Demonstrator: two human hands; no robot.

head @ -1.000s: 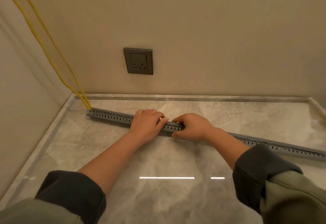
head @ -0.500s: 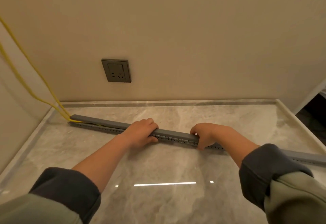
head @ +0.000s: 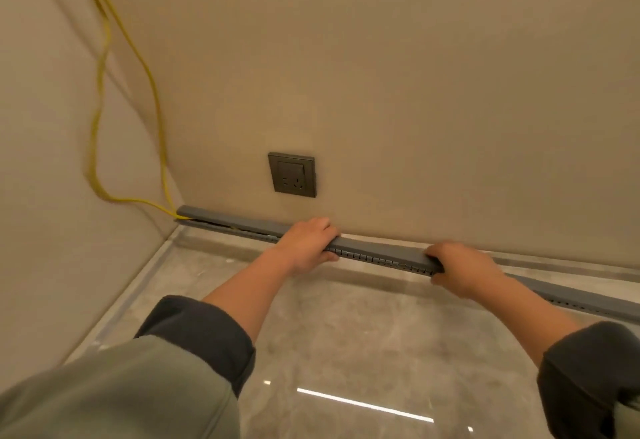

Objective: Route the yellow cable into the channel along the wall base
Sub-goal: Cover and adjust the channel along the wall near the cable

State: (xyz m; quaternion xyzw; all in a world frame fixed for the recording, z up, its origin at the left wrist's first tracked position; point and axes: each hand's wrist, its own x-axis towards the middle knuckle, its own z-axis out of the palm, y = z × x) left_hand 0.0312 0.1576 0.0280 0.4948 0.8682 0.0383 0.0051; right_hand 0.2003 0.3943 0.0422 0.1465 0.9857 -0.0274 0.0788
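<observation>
A plain beige wall (head: 415,75) fills the upper view and meets a second beige wall on the left in a corner. Below lies a glossy grey marble-patterned floor (head: 346,334) with a pale raised strip along its edges. A long grey plastic channel with a row of small slots on its front face (head: 381,253) runs close along the wall base, from the corner out to the right edge of the view. A thin yellow cable (head: 100,92) hangs in two loose strands down the corner and enters the channel's left end, where a short yellow stretch shows in the gap under the cover. The left hand (head: 308,243) grips the channel near its middle, fingers curled over the top. The right hand (head: 464,269), further right, has its fingers wrapped round the channel as well. A dark grey square wall socket (head: 292,174) sits above the channel, left of both hands.
</observation>
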